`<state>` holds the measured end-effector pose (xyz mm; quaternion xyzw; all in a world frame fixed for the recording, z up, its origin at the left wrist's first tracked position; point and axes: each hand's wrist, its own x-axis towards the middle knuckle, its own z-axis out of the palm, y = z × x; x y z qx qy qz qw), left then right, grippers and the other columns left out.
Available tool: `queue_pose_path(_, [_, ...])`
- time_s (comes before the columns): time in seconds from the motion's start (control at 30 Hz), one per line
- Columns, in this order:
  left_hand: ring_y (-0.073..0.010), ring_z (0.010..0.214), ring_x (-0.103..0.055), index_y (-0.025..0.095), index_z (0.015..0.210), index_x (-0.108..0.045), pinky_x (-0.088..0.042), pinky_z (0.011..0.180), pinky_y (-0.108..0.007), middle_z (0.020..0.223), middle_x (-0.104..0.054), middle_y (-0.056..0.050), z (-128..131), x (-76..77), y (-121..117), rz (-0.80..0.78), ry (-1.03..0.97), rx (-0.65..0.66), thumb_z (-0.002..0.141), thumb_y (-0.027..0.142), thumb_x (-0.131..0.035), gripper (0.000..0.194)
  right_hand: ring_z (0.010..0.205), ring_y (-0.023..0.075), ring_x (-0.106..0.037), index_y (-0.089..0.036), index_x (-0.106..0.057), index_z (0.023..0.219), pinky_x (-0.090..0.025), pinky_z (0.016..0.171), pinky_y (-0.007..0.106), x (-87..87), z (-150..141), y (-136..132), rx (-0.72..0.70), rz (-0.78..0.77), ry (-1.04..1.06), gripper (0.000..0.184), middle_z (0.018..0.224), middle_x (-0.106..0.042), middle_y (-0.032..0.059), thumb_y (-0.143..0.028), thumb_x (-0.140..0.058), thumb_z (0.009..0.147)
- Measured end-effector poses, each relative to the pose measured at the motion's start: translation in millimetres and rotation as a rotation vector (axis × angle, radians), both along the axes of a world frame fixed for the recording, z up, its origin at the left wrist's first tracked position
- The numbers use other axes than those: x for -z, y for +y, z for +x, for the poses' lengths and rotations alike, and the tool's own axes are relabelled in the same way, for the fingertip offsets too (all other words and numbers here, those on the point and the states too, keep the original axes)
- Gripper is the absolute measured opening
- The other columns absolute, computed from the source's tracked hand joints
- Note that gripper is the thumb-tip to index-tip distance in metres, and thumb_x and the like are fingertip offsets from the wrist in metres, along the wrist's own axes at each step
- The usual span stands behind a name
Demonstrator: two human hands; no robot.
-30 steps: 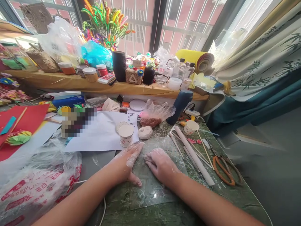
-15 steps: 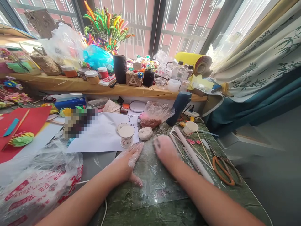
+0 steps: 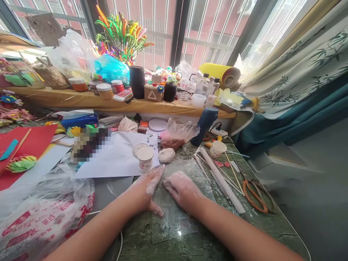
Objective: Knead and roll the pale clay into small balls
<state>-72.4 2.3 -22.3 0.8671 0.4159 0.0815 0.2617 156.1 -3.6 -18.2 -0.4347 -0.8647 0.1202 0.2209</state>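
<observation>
A clear, smeared sheet (image 3: pixel 176 226) lies on the dark green tabletop. Along its left edge my left hand (image 3: pixel 148 192) rests with thumb and fingers apart, white powder on its skin. My right hand (image 3: pixel 184 188), also powdery, is curled knuckles-up against the sheet's upper half. Its fingertips are tucked under, so whatever they may hold is hidden. Just beyond the hands sit a pale lump of clay (image 3: pixel 166 155) and a paper cup (image 3: pixel 145 166) topped with white material, standing on white paper (image 3: pixel 108 168).
On the right lie a pale rolling pin (image 3: pixel 223 181), thin sticks, orange-handled scissors (image 3: pixel 252 197) and another paper cup (image 3: pixel 218 148). A plastic bag of reddish-brown material (image 3: pixel 174 139) and a dark blue cylinder (image 3: pixel 204 127) stand behind. A red-printed plastic bag (image 3: pixel 46 221) fills the lower left.
My right hand has moved left and slightly toward me across the sheet, closer to my left hand. The left hand stays in place.
</observation>
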Motion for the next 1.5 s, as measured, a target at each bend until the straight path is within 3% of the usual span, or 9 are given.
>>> queue_pose_path(0.17, [-0.0442,0.153,-0.021,0.015,0.163,-0.013,-0.024,0.124,-0.057,0.166,-0.023,-0.026,1,-1.6,1,0.018,-0.028,0.011,0.049,0.075,-0.084,0.148,0.093,0.0269,-0.056,-0.018,-0.064,0.100,-0.045,0.085,0.040,-1.9,23,9,0.286,0.012,0.011,0.013,0.096,-0.065,0.0115,-0.016,-0.051,0.096])
queue_pose_path(0.33, [-0.0446,0.153,-0.022,0.014,0.163,-0.013,-0.024,0.124,-0.056,0.165,-0.023,-0.027,2,-2.6,2,-0.001,-0.004,0.007,0.047,0.079,-0.082,0.150,0.090,0.0241,-0.058,-0.022,-0.064,0.104,-0.048,0.085,0.037,1.7,38,-17,0.007,-0.049,0.019,0.011,0.096,-0.066,0.0075,-0.021,-0.057,0.096])
queue_pose_path(0.5, [-0.0450,0.153,-0.021,0.013,0.163,-0.016,-0.023,0.125,-0.055,0.165,-0.024,-0.027,3,-5.3,2,-0.017,0.022,0.006,0.046,0.081,-0.081,0.151,0.092,0.0284,-0.059,-0.019,-0.063,0.099,-0.048,0.083,0.043,-0.2,40,-21,0.329,0.018,0.065,0.014,0.095,-0.065,0.0117,-0.015,-0.050,0.096])
queue_pose_path(0.7, [-0.0471,0.152,-0.022,0.014,0.163,-0.015,-0.022,0.124,-0.058,0.165,-0.024,-0.027,2,-4.0,4,0.002,0.044,0.015,0.045,0.083,-0.080,0.152,0.093,0.0239,-0.059,-0.023,-0.062,0.110,-0.050,0.087,0.038,-1.3,23,-62,-0.087,-0.098,0.073,0.014,0.099,-0.068,0.0067,-0.020,-0.057,0.097])
queue_pose_path(0.9, [-0.0451,0.153,-0.022,0.015,0.164,-0.013,-0.023,0.125,-0.056,0.166,-0.023,-0.026,0,-3.2,3,-0.004,0.025,0.024,0.047,0.082,-0.080,0.150,0.096,0.0283,-0.059,-0.019,-0.064,0.103,-0.049,0.088,0.044,-0.5,43,-28,0.322,-0.009,0.119,0.012,0.098,-0.068,0.0108,-0.015,-0.059,0.094])
queue_pose_path(1.1, [-0.0483,0.152,-0.023,0.015,0.164,-0.012,-0.024,0.124,-0.059,0.165,-0.023,-0.029,-2,1.2,5,0.006,0.011,0.030,0.043,0.080,-0.083,0.154,0.092,0.0232,-0.060,-0.022,-0.064,0.106,-0.050,0.087,0.037,0.1,14,-47,-0.074,-0.048,0.110,0.013,0.097,-0.069,0.0062,-0.019,-0.057,0.096])
queue_pose_path(1.3, [-0.0478,0.152,-0.023,0.020,0.164,-0.009,-0.025,0.123,-0.060,0.166,-0.023,-0.026,-3,-1.3,5,0.023,0.010,0.038,0.045,0.079,-0.084,0.152,0.097,0.0272,-0.061,-0.019,-0.065,0.102,-0.049,0.089,0.043,-1.8,36,-9,0.348,0.010,0.172,0.015,0.098,-0.068,0.0114,-0.014,-0.053,0.096])
queue_pose_path(1.43, [-0.0483,0.151,-0.023,0.019,0.164,-0.008,-0.025,0.123,-0.061,0.166,-0.023,-0.027,-3,-1.8,5,0.019,0.018,0.037,0.043,0.078,-0.085,0.155,0.094,0.0240,-0.061,-0.022,-0.068,0.102,-0.050,0.090,0.038,-1.9,16,-33,0.016,-0.088,0.192,0.013,0.097,-0.070,0.0072,-0.016,-0.059,0.093])
queue_pose_path(1.5, [-0.0475,0.152,-0.024,0.020,0.164,-0.008,-0.025,0.123,-0.060,0.166,-0.023,-0.026,-4,-3.0,5,0.020,0.025,0.032,0.043,0.078,-0.085,0.155,0.094,0.0245,-0.062,-0.023,-0.070,0.101,-0.049,0.090,0.040,-6.6,12,-41,0.015,-0.212,0.314,0.012,0.099,-0.071,0.0069,-0.020,-0.063,0.091])
